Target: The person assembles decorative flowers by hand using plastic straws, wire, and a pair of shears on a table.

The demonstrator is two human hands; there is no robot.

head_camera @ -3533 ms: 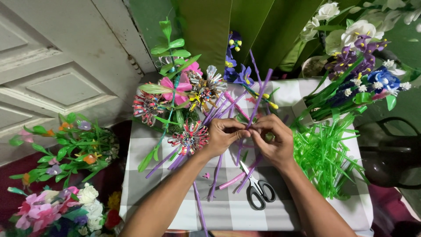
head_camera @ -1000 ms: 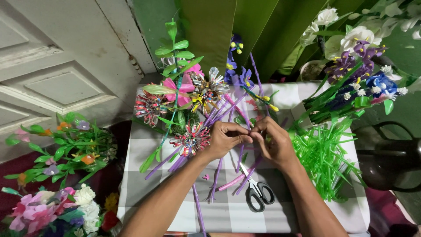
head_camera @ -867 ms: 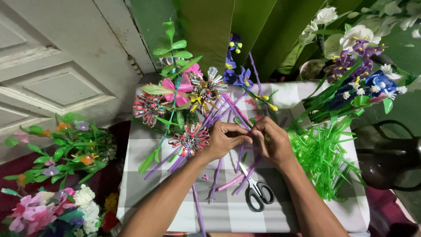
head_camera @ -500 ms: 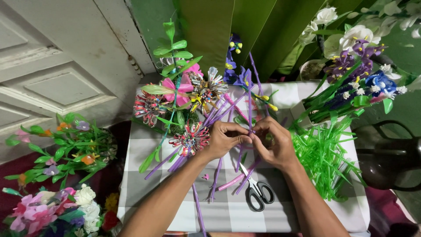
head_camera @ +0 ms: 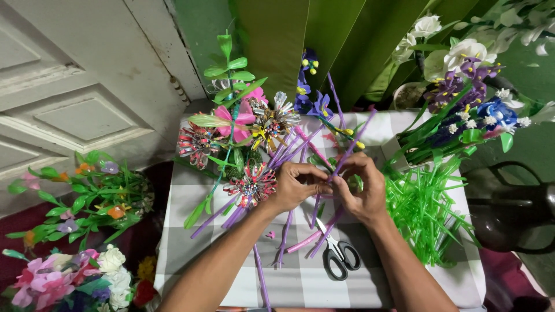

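- Head view: left hand point(head_camera: 295, 188) and right hand point(head_camera: 363, 190) both pinch shut on one purple straw stem point(head_camera: 351, 144) above the checked tablecloth point(head_camera: 300, 283).
- Looks like mid-wrapping; next calls for steady fingertip turns.
- Scissors point(head_camera: 338, 254) lie just below, untouched.

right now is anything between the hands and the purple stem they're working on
Nothing visible does. Both the left hand and the right hand already pinch the purple stem directly over the checked cloth. The scissors lie below the hands, apart from them.
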